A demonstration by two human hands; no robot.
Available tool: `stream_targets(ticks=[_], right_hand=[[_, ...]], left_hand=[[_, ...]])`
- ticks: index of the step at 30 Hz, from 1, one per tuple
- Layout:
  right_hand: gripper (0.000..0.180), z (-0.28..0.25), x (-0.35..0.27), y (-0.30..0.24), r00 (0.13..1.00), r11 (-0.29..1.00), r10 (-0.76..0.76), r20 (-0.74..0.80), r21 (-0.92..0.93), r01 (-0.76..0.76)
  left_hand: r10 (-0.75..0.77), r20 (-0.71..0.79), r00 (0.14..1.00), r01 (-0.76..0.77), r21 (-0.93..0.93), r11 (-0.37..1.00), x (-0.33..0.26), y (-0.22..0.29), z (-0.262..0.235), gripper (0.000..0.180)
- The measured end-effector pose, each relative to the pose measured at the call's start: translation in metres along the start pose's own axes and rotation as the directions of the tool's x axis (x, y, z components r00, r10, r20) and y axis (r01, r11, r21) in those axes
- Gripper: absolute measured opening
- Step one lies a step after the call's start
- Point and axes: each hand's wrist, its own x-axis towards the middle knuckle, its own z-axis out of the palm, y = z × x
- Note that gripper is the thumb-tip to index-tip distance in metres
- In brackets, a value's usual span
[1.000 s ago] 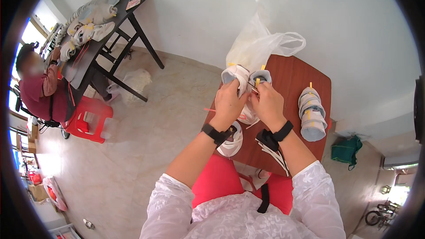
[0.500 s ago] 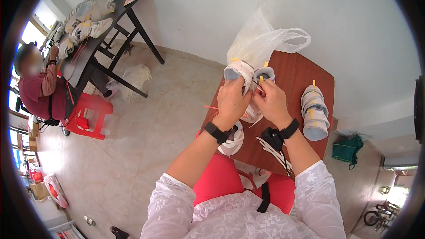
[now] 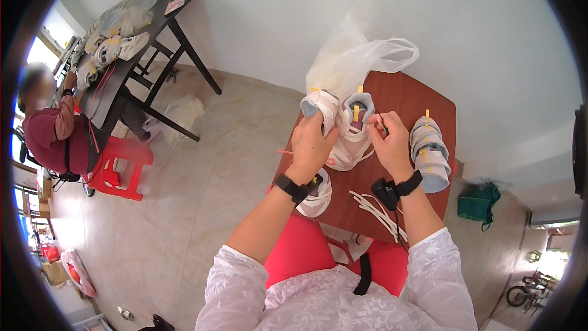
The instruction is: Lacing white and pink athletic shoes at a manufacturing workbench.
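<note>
My left hand (image 3: 313, 150) is closed on a white shoe upper (image 3: 321, 105) with a pale blue lining, near the table's far left. Beside it another upper (image 3: 353, 144), with a yellow tab on its tongue, lies between my hands. My right hand (image 3: 392, 141) is pinched at that upper's right edge, by the eyelets. A thin dark piece shows at its fingers; I cannot make out what it is. A thin red strip (image 3: 284, 152) passes by my left hand. One more upper (image 3: 315, 199) sits at the near left edge, partly behind my left wrist.
Nested uppers (image 3: 430, 156) stand on the right of the brown table (image 3: 407, 95). White laces (image 3: 376, 211) lie near its front edge. A clear plastic bag (image 3: 361, 55) is at the back. Leftward, a person (image 3: 58, 129) works at a black table (image 3: 138, 55) beside a red stool (image 3: 125, 165).
My hands have moved apart, the right one to the right of the middle upper, which now shows more fully. The whole view has shifted slightly.
</note>
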Motion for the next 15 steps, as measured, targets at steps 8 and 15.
stream_targets(ticks=[8, 15], right_hand=[[0.01, 0.001, -0.004, 0.002, 0.996, 0.996, -0.085, -0.013, -0.035, 0.084], [0.01, 0.002, -0.015, 0.015, 0.997, 0.988, 0.078, 0.017, -0.136, -0.075]], left_hand=[[-0.004, 0.031, 1.0, 0.003, 0.054, 0.999, 0.001, 0.006, -0.003, 0.033], [-0.008, 0.044, 0.999, 0.005, 0.059, 0.998, 0.002, 0.009, -0.003, 0.035]])
